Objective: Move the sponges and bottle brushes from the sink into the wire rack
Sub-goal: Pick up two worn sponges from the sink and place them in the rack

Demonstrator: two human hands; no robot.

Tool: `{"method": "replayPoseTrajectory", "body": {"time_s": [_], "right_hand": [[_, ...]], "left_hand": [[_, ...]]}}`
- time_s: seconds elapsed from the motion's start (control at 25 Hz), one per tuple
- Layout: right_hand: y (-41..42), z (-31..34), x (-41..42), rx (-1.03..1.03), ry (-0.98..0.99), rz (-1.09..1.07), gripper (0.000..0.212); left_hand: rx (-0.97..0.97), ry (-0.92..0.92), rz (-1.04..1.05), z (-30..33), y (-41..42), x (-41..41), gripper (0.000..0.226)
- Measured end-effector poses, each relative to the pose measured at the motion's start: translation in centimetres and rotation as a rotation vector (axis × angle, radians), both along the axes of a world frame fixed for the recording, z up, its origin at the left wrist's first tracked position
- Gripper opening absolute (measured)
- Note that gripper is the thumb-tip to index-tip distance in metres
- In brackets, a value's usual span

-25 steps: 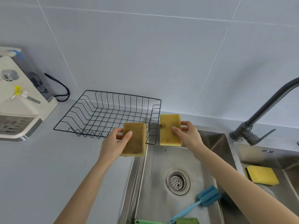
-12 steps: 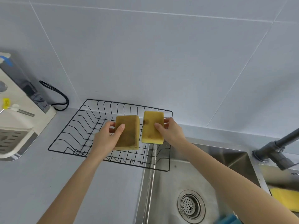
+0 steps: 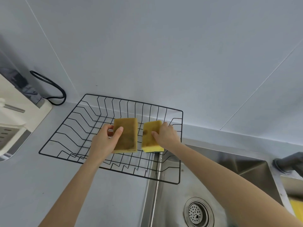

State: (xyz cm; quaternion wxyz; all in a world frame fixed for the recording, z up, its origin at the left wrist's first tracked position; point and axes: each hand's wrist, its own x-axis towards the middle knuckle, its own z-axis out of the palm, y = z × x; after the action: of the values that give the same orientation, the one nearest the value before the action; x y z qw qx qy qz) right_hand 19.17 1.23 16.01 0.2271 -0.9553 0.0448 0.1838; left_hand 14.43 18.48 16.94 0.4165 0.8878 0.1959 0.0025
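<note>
A black wire rack [image 3: 68, 117] stands on the grey counter, its right end overhanging the steel sink [image 3: 177, 190]. My left hand [image 3: 103, 142] grips a stained brownish-yellow sponge [image 3: 127, 136] over the middle of the rack. My right hand [image 3: 167, 136] grips a brighter yellow sponge [image 3: 150, 138] with a green underside, low over the rack's right part. The two sponges are side by side, a small gap between them. Whether either sponge touches the rack wires I cannot tell. No bottle brush is in view.
A white appliance [image 3: 14, 115] with a black cable [image 3: 54, 89] stands at the left on the counter. A dark faucet base [image 3: 288, 163] sits at the right edge. Another yellow sponge [image 3: 296, 208] lies in the right sink basin. The drain [image 3: 197, 212] is below.
Both hands carried their sponges from the sink's edge leftward and over the rack, then lower into it. The view shifted left, so the brushes in the sink dropped out of sight.
</note>
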Motion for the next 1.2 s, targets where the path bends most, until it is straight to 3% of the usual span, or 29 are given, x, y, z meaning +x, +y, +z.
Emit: {"method": "replayPoseTrajectory", "body": {"time_s": [0.44, 0.64, 0.92, 1.2], "right_hand": [[0.2, 0.1, -1.0, -0.170, -0.019, 0.103, 0.038], [0.4, 1.4, -2.2, -0.364, -0.278, 0.335, 0.032], [0.7, -2.0, -2.4, -0.435, -0.153, 0.607, 0.089], [0.4, -3.5, -1.6, -0.421, -0.292, 0.520, 0.078]], "left_hand": [[0.012, 0.033, -0.008, -0.2, 0.2, -0.3, 0.047], [0.002, 0.030, -0.018, 0.1, 0.1, -0.7, 0.047], [-0.022, 0.042, -0.014, -0.5, 0.4, -0.5, 0.046], [0.012, 0.048, -0.025, -1.1, 0.7, 0.5, 0.047]]}}
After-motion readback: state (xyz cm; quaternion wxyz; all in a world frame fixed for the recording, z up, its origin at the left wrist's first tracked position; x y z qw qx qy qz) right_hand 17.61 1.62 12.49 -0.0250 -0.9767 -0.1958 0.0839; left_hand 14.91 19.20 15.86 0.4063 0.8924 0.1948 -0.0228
